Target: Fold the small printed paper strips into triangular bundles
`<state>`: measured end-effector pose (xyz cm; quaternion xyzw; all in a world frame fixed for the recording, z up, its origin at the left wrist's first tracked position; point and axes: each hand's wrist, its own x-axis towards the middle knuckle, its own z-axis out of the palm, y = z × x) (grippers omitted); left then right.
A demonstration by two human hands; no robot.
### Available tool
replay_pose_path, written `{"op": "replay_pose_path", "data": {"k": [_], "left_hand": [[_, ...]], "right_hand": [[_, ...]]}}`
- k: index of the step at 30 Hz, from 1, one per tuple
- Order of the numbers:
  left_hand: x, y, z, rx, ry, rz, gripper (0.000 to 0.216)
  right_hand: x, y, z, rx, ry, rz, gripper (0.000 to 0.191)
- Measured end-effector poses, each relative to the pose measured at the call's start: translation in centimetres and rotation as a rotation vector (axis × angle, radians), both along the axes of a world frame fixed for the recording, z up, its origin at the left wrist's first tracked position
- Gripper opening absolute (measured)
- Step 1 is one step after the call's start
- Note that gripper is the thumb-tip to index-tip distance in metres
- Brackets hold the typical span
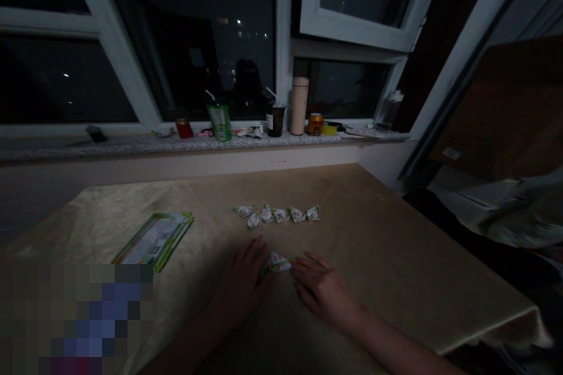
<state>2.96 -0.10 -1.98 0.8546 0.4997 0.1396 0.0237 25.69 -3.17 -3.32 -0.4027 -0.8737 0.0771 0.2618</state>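
A small white-and-green folded packet (278, 262) lies on the cloth-covered table between my hands. My left hand (246, 272) rests on the cloth at the packet's left side, palm down, fingers stretched out and thumb beside it. From the right, my right hand (323, 290) reaches the packet's other end with its fingertips, fingers extended and thumb apart. Beyond my hands, several similar small packets (281, 214) form a rough row. To the left lies a flat green-and-white package (153, 241). Fine detail is lost in the dim light.
The tan cloth (422, 269) covers the table up to the wall. On the windowsill (246, 143) stand a green cup with a straw (219, 122), a dark cup (275, 120), a pink flask (299, 106) and an orange can (315, 124). A cardboard box (505, 111) is at right.
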Motion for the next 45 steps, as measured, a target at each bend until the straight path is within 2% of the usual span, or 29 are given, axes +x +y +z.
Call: {"op": "replay_pose_path", "data": {"k": [4, 9, 13, 17, 23, 28, 32, 37, 45], "left_hand": [[0.4, 0.2, -0.2, -0.039, -0.038, -0.013, 0.037], [0.7, 0.3, -0.6, -0.047, -0.038, 0.026, 0.047], [0.6, 0.5, -0.7, -0.060, -0.031, 0.009, 0.039], [0.5, 0.6, -0.7, -0.050, -0.111, 0.011, 0.033], [0.8, 0.2, 0.0, -0.102, -0.291, -0.008, 0.031], [0.9, -0.2, 0.5, -0.154, -0.293, -0.049, 0.026], [0.8, -0.2, 0.6, -0.147, -0.257, -0.057, 0.023], [0.9, -0.2, 0.9, -0.221, -0.367, -0.094, 0.016], [0.9, -0.3, 1.4, -0.351, -0.416, -0.028, 0.027]], "right_hand": [[0.0, 0.1, -0.2, -0.003, 0.009, 0.000, 0.029], [0.1, 0.1, -0.1, 0.016, 0.011, 0.011, 0.031], [0.1, 0.1, 0.1, 0.014, 0.006, 0.009, 0.032], [0.0, 0.0, 0.2, 0.011, 0.008, 0.006, 0.032], [0.2, 0.1, 0.4, 0.034, 0.040, 0.030, 0.030], [0.5, 0.3, 0.2, 0.002, 0.143, 0.055, 0.024], [0.6, 0.5, 0.2, -0.013, 0.207, -0.034, 0.018], [0.6, 1.1, 0.4, -0.037, 0.228, -0.166, 0.015], [0.4, 2.4, 0.6, -0.065, 0.249, -0.086, 0.014]]}}
